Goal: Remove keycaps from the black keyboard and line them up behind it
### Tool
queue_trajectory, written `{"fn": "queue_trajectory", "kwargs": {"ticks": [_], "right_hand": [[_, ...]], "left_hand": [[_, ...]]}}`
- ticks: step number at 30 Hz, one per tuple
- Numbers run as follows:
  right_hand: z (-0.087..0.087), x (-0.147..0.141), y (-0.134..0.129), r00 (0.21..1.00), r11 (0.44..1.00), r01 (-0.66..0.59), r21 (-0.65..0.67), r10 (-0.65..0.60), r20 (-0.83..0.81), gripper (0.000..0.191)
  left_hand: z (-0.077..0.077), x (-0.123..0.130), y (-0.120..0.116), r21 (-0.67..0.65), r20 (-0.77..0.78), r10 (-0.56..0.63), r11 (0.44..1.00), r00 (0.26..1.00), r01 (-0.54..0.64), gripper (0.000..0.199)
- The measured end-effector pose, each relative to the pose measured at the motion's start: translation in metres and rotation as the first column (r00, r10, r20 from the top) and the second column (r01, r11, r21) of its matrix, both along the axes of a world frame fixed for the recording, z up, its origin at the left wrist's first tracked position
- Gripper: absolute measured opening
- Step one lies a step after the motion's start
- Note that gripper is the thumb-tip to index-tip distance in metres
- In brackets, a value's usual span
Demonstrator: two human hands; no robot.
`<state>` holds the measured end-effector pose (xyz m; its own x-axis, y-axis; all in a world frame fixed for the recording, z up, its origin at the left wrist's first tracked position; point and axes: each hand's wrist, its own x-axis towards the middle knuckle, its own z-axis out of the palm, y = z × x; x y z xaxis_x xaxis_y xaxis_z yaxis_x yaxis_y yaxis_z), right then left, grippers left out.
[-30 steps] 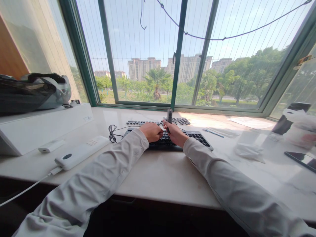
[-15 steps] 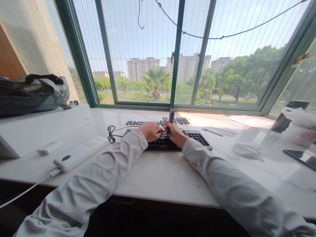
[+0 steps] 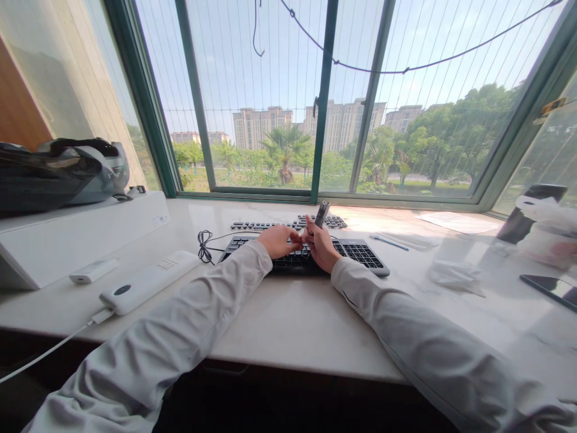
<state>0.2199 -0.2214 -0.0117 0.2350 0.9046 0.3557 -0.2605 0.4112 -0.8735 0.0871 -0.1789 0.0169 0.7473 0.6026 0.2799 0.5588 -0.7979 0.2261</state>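
A black keyboard (image 3: 360,255) lies on the white counter under both hands. My right hand (image 3: 323,245) is wrapped round a dark grey, stick-like tool (image 3: 323,213), whose upper end leans up and to the right; its lower end is hidden by the fingers. My left hand (image 3: 278,242) is over the keyboard's middle, fingers pinched together close to the right hand's fingertips. What it pinches, if anything, is too small to tell. Behind the keyboard, loose black keycaps (image 3: 256,226) lie in rows, with more keycaps (image 3: 336,221) to the right.
A coiled black cable (image 3: 205,246) lies left of the keyboard. Nearer me are a white power bank (image 3: 153,281) with a cable and a small white box (image 3: 93,271). To the right lie a pen (image 3: 390,242), a plastic bag (image 3: 455,275) and a phone (image 3: 552,290). A window stands behind.
The tool in my right hand has tilted to the right and the hand has turned up slightly. My left hand has come up off the keys toward the right hand's fingers.
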Motion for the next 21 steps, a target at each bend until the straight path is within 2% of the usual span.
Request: {"fn": "queue_trajectory", "kwargs": {"ticks": [5, 10, 17, 21], "right_hand": [[-0.001, -0.003, 0.003, 1.0, 0.999, 0.018, -0.034, -0.018, -0.003, 0.047], [0.0, -0.008, 0.003, 0.998, 0.996, 0.03, -0.079, -0.026, 0.056, 0.048], [0.0, -0.01, -0.002, 0.988, 0.998, 0.043, -0.04, -0.036, 0.153, 0.049], [-0.001, -0.009, -0.003, 0.975, 0.998, 0.05, -0.04, -0.041, 0.218, 0.049]], "left_hand": [[-0.006, 0.004, 0.001, -0.168, 0.06, 0.02, 0.986, 0.998, -0.009, 0.036], [-0.009, 0.003, 0.005, -0.214, 0.119, 0.003, 0.977, 0.993, 0.023, 0.037], [-0.016, 0.001, 0.018, -0.27, 0.18, -0.116, 0.949, 0.977, 0.163, 0.036], [-0.017, 0.001, 0.02, -0.286, 0.175, -0.111, 0.945, 0.978, 0.158, 0.035]]}}
